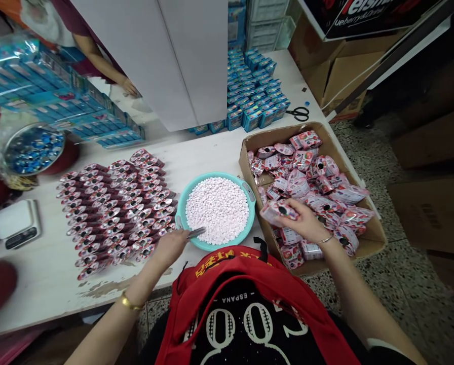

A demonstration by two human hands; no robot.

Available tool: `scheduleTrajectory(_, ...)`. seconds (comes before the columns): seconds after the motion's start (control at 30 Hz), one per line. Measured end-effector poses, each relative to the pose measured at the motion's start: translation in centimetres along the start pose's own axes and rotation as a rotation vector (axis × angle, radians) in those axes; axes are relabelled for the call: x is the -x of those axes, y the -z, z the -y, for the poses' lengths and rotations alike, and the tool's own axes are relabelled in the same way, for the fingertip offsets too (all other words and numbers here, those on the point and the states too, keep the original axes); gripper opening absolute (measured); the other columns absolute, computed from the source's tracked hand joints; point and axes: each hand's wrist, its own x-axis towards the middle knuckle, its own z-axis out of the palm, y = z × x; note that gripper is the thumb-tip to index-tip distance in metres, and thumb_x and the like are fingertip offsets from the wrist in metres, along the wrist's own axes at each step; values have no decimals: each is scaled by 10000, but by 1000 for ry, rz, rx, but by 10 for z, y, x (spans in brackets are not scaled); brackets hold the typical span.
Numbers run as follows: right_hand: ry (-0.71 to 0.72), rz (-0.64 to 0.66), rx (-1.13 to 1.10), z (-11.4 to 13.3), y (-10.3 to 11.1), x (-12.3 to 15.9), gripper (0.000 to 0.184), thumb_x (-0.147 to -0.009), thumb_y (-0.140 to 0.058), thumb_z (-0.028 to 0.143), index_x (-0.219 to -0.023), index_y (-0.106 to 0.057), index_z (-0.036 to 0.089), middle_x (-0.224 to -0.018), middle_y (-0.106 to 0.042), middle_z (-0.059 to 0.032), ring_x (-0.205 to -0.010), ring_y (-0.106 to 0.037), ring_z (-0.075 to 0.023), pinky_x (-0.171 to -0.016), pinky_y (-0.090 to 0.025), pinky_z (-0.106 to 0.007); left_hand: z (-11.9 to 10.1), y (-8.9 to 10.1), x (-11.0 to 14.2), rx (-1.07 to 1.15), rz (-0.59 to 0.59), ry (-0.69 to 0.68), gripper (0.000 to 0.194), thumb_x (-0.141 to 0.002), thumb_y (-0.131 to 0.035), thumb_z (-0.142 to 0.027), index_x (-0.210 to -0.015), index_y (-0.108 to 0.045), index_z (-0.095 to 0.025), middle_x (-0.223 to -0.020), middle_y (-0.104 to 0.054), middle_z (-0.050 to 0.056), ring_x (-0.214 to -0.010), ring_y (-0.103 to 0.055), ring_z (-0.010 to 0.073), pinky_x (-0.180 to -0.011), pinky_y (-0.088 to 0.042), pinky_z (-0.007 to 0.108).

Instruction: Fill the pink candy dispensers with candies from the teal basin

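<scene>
My left hand [173,247] is closed around the handle of a small metal scoop [196,232], whose tip lies over white candy pellets [217,210]. These pellets fill a turquoise basin [249,223] on the table in front of me. With its fingers wrapped round a pink printed carton [274,212], my right hand [305,223] is above the near left part of a cardboard box [379,243]. The carton shows a dark round hole. Many similar pink cartons [303,185] lie jumbled in the box. To the left, more pink cartons [116,213] stand upright in rows.
Blue cartons [253,91] and black scissors [299,113] are at the back. A white panel [181,56] rises mid-table. Left are wrapped blue packs [33,71], a bowl of blue-wrapped pieces [37,152] and a scale [17,223]. Another person's hand [128,86] shows behind.
</scene>
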Motion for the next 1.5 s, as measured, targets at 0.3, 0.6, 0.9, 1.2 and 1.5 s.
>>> scheduleTrajectory(0.3,-48,319,-292,29,-83,28,260,-761,-656,351,-933,-513,221,-828,-565,31,-750,-547,-138,-690,-460,-241,-80,-60,-94,213,-19,-53,239,-943,-411,-287,-1089,-565,-177,-1066,-650,120,-1011,-614,224,-867,-470,338)
scheduleTrajectory(0.6,-54,94,-236,-3,-113,15,294,-803,-627,413,-984,-502,218,-855,-616,1,-789,-586,-167,-726,-474,-266,-47,-45,-90,476,-149,-240,319,-918,-480,-380,-1140,-599,-185,-1078,-684,72,-993,-630,193,-885,-491,315)
scheduleTrajectory(0.9,141,18,101,7,-138,-31,243,-794,-570,221,-1033,-531,203,-975,-641,-66,-921,-602,-228,-812,-460,-327,-30,50,-45,303,-178,-384,314,-932,-455,-380,-1153,-591,-202,-1072,-680,77,-974,-636,192,-856,-493,313)
scheduleTrajectory(1.2,289,71,235,17,-155,-40,313,-793,-580,182,-1101,-523,198,-1072,-632,-98,-1015,-567,-254,-893,-446,-381,-104,114,-30,-258,-5,-187,213,-919,-410,-192,-1003,-600,-145,-851,-667,113,-744,-646,219,-639,-455,306)
scheduleTrajectory(1.5,217,-65,64,-2,-140,-35,311,-819,-573,228,-1125,-534,192,-1088,-636,-104,-1026,-594,-245,-902,-476,-377,-32,73,-61,-160,-40,-117,207,-897,-441,-245,-1021,-593,-180,-1041,-599,105,-870,-607,227,-690,-450,322)
